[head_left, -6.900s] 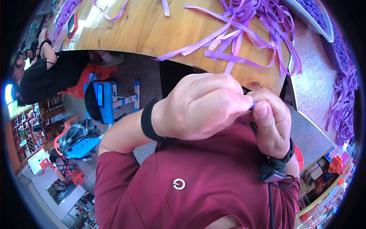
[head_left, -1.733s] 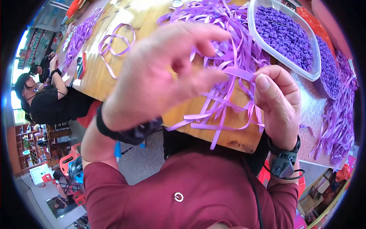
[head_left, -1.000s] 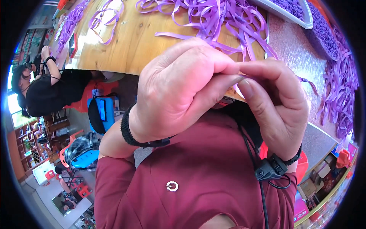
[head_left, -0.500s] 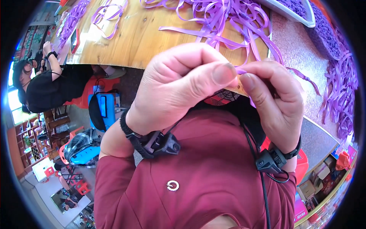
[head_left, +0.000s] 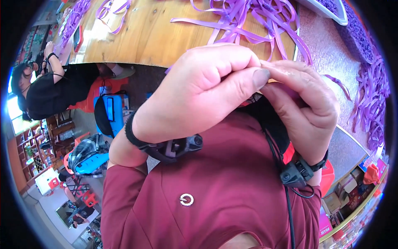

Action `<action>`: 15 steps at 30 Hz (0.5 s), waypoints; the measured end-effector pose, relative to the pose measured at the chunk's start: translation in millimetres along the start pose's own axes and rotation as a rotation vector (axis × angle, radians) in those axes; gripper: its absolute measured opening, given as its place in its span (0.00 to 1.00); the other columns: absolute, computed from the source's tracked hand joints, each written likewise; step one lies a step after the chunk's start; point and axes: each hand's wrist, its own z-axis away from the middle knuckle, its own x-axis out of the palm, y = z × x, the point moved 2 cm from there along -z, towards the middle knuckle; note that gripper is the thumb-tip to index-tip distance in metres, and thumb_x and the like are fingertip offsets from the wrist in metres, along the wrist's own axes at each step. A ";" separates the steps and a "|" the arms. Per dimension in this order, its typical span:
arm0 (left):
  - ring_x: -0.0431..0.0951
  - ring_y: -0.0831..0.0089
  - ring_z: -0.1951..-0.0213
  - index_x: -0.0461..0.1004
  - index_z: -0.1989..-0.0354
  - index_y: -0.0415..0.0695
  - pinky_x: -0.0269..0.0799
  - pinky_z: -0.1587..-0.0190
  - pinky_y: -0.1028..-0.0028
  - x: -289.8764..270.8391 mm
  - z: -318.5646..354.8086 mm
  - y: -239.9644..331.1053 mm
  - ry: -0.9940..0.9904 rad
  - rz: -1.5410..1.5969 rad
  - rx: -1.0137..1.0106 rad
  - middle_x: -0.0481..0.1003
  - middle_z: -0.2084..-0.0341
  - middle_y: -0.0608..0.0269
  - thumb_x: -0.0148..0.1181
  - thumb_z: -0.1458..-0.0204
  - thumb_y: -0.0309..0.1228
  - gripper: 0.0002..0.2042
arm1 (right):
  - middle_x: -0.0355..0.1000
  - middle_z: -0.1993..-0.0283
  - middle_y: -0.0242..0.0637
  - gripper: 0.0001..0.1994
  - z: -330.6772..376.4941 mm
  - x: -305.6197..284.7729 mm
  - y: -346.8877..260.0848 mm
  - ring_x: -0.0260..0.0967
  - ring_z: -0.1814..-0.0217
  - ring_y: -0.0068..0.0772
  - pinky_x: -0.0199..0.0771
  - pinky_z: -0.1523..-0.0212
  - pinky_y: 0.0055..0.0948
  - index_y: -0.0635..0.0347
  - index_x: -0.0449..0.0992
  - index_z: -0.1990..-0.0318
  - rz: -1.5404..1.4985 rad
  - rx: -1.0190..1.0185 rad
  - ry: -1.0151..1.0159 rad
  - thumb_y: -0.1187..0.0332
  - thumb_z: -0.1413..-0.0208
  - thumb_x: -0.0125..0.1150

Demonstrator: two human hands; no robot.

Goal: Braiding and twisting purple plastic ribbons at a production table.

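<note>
My left hand (head_left: 203, 93) and my right hand (head_left: 309, 97) meet fingertip to fingertip in front of my chest, just off the table's near edge. The left thumb presses against its curled index finger. The right fingers are bent over, with the thumb beneath them. Between the right thumb and fingers shows a bit of purple ribbon (head_left: 289, 89); the fingers mostly hide it, and what the left fingertips pinch is covered. A tangled heap of purple ribbons (head_left: 244, 20) lies on the wooden table (head_left: 145, 41) just beyond my hands.
To the right, a white tray (head_left: 340, 15) holds purple material, and a bundle of purple ribbons (head_left: 371, 95) hangs farther right. More ribbons (head_left: 74, 20) lie at the table's far left. A person in black (head_left: 58, 93) sits on the left near a blue bag (head_left: 112, 114).
My left hand has turned and shifted slightly right and up. The right fingers have moved over the thumb, and the purple ribbon at the fingertips is now mostly hidden.
</note>
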 end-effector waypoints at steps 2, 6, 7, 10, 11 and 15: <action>0.66 0.85 0.71 0.70 0.69 0.36 0.61 0.67 0.83 -0.2 3.3 0.6 -0.019 0.182 -0.070 0.68 0.75 0.70 0.49 0.48 0.24 0.05 | 0.72 0.66 0.41 0.10 3.7 -1.4 2.3 0.68 0.62 0.30 0.67 0.61 0.22 0.68 0.75 0.67 -0.101 0.047 -0.009 0.83 0.60 0.61; 0.65 0.87 0.70 0.68 0.64 0.37 0.61 0.66 0.86 6.7 5.4 -4.4 -0.036 0.298 -0.150 0.67 0.73 0.71 0.51 0.49 0.23 0.06 | 0.72 0.66 0.41 0.10 9.9 -1.0 7.2 0.68 0.62 0.31 0.66 0.61 0.22 0.67 0.74 0.67 -0.209 0.046 0.053 0.84 0.61 0.61; 0.65 0.87 0.70 0.68 0.64 0.37 0.61 0.66 0.86 8.5 4.2 -5.7 -0.035 0.300 -0.150 0.67 0.73 0.71 0.51 0.49 0.23 0.06 | 0.72 0.66 0.41 0.10 10.3 -0.9 7.9 0.68 0.63 0.31 0.66 0.61 0.23 0.67 0.74 0.67 -0.214 0.039 0.069 0.84 0.61 0.61; 0.65 0.88 0.71 0.66 0.61 0.37 0.61 0.68 0.87 10.9 2.3 -5.1 -0.025 0.296 -0.071 0.67 0.72 0.71 0.52 0.50 0.22 0.08 | 0.71 0.67 0.41 0.09 12.9 -2.8 8.8 0.68 0.63 0.30 0.66 0.62 0.22 0.67 0.74 0.68 -0.191 0.014 0.072 0.83 0.61 0.61; 0.65 0.88 0.73 0.66 0.62 0.37 0.61 0.69 0.87 10.5 1.6 -3.0 -0.048 0.370 -0.147 0.67 0.73 0.71 0.52 0.51 0.23 0.08 | 0.71 0.67 0.41 0.09 13.1 -3.6 9.4 0.68 0.63 0.30 0.66 0.62 0.22 0.67 0.74 0.68 -0.192 0.016 0.069 0.83 0.61 0.61; 0.65 0.86 0.79 0.66 0.65 0.38 0.60 0.75 0.86 12.0 -1.9 -5.5 -0.142 0.642 -0.347 0.67 0.78 0.70 0.51 0.50 0.27 0.07 | 0.71 0.69 0.40 0.10 12.7 -6.8 9.0 0.68 0.65 0.31 0.66 0.65 0.23 0.67 0.74 0.68 -0.113 -0.068 0.002 0.82 0.61 0.62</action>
